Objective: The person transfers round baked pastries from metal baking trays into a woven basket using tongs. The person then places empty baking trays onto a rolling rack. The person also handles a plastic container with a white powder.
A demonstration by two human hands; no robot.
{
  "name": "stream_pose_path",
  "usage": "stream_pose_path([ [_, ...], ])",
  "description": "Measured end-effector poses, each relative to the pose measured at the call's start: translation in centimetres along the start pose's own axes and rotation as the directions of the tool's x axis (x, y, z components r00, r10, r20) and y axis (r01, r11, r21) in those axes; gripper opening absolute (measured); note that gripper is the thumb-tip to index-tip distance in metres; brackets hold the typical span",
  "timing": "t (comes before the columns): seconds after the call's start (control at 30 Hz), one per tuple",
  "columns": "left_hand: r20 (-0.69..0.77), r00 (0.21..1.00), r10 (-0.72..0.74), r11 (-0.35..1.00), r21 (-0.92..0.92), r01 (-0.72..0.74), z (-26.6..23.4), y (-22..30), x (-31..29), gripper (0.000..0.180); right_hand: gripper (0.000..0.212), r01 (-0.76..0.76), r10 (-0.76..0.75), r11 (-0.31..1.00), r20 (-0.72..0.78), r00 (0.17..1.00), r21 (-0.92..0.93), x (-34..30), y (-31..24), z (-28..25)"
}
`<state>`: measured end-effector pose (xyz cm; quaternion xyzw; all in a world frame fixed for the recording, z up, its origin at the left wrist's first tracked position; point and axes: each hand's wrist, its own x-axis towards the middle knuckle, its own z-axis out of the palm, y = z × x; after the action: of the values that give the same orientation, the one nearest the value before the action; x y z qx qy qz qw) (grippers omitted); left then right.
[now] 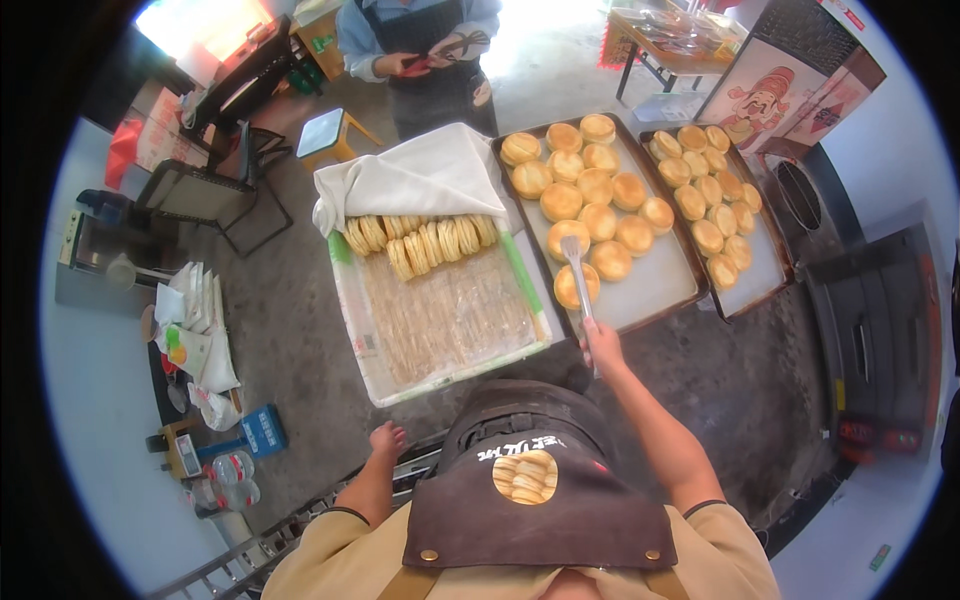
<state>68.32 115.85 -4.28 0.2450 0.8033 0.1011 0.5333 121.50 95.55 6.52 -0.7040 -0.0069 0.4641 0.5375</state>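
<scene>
My right hand (pixel 602 345) is closed around the handle of silver metal tongs (pixel 578 280). Their tip rests at a round golden bun near the left edge of a dark-rimmed baking tray (pixel 660 295). Rows of browned buns (pixel 595 187) lie on its far part. My left hand (pixel 387 437) hangs low by my side, fingers loosely bent, holding nothing. In front of it stands a shallow white box (pixel 450 310) with a plastic-lined bottom. Flat layered pastries (pixel 440 246) stand on edge at its far end, partly under a white cloth (pixel 420 180).
A second tray (pixel 755 285) of buns lies to the right. Beyond the box stands a person (pixel 420 60) holding dark-and-red tongs. A small stool (pixel 325 132) and folding chair (pixel 205 190) are at left. A dark multi-deck oven (pixel 875 340) stands at right.
</scene>
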Motion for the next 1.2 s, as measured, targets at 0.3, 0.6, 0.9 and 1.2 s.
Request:
stream_pose_path([
  [0.3, -0.079, 0.974, 0.214, 0.938, -0.261, -0.227, -0.8, 7.1, 3.3, 0.02, 0.032, 0.049, -0.049, 0.999, -0.069, 0.996, 0.004, -5.5, -0.2, -1.4],
  [0.6, 0.023, 0.768, 0.641, 0.756, -0.197, -0.625, 5.6, 15.1, -3.7, 0.064, 0.037, -0.011, 0.091, 0.967, 0.306, 0.948, -0.253, -12.3, -8.8, 3.0],
  [0.9, -0.036, 0.753, 0.657, 0.691, 0.427, -0.583, 4.9, 17.0, -9.3, 0.07, 0.051, -0.27, 0.438, 0.891, 0.536, 0.722, -0.365, -3.4, -5.7, 23.3],
  [1.2, -0.028, 0.768, 0.64, 0.707, 0.412, -0.574, 5.2, 16.7, -7.9, 0.073, 0.058, -0.43, 0.563, 0.825, 0.593, 0.576, -0.366, -4.9, -5.6, 24.0],
])
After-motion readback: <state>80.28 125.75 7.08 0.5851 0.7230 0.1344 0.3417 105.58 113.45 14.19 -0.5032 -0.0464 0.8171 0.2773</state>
